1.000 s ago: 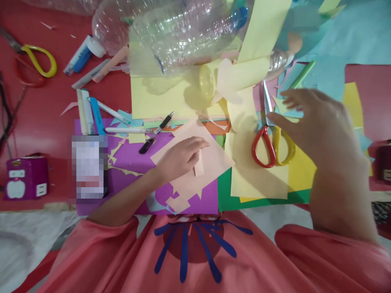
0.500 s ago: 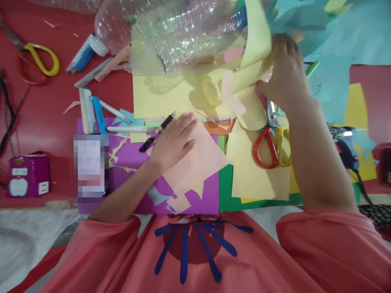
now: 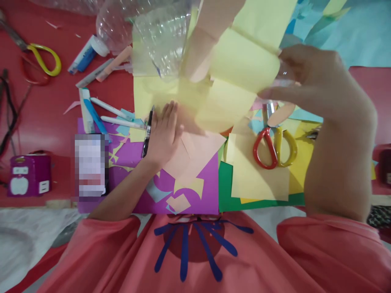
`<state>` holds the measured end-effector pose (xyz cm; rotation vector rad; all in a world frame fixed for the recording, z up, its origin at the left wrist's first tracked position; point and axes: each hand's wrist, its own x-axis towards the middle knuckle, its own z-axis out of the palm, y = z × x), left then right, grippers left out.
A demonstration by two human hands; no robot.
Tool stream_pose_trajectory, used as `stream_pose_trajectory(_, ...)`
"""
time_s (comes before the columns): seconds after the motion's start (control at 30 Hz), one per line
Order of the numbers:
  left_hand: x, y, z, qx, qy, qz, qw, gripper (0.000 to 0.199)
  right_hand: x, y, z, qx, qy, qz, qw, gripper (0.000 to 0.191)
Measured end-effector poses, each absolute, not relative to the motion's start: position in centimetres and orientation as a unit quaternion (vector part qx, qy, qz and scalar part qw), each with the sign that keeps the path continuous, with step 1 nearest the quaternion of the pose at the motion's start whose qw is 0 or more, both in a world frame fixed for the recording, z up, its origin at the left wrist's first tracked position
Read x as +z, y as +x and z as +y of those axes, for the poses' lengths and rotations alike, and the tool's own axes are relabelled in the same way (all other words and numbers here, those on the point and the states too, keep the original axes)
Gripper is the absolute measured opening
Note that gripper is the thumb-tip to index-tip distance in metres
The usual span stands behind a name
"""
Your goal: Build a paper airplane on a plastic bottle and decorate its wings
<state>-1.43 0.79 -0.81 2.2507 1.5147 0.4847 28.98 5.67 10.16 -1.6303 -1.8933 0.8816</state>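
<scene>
My left hand [image 3: 164, 134] lies flat, fingers stretched out, on a peach paper sheet [image 3: 203, 152]. A black pen [image 3: 148, 134] rests along its left side, touching or nearly touching it. My right hand [image 3: 324, 77] pinches the right edge of a curled yellow paper [image 3: 244, 61], lifted over the table; its fingertips are partly hidden. Peach paper [image 3: 210, 24] hangs beside the curl, blurred by motion. Below my right hand, scissors with one red and one yellow handle [image 3: 265, 148] lie on pale yellow paper [image 3: 259, 183].
Clear plastic bottles [image 3: 114, 24] lie at the back. Markers [image 3: 91, 112], a glue bottle [image 3: 82, 55] and a phone [image 3: 91, 167] are on the left, with more scissors [image 3: 45, 57] and a purple sharpener [image 3: 29, 175]. Paper scraps [image 3: 189, 185] cover the purple sheet [image 3: 210, 199].
My right hand has moved right and raised the yellow paper, which now covers part of the bottles. My left hand has slid slightly left, and the pen has turned more upright.
</scene>
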Motion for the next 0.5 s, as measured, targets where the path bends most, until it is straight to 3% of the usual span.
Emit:
stream_pose_trajectory(0.13,-1.1,-1.4,0.7,0.294,0.763,0.532,0.219,0.056,9.9,29.2,4.7,0.409,-0.582,-0.677,0.187,0.063)
stream_pose_trajectory(0.3,0.0,-1.2,0.0,0.431,0.715,0.49,0.252,0.05,9.2,28.4,3.8,0.387,-0.589,-0.7,0.112,0.062)
stream_pose_trajectory(0.5,0.4,-1.1,0.3,0.355,0.796,0.434,0.228,0.058,8.1,27.6,3.3,0.289,-0.601,-0.742,0.069,0.056)
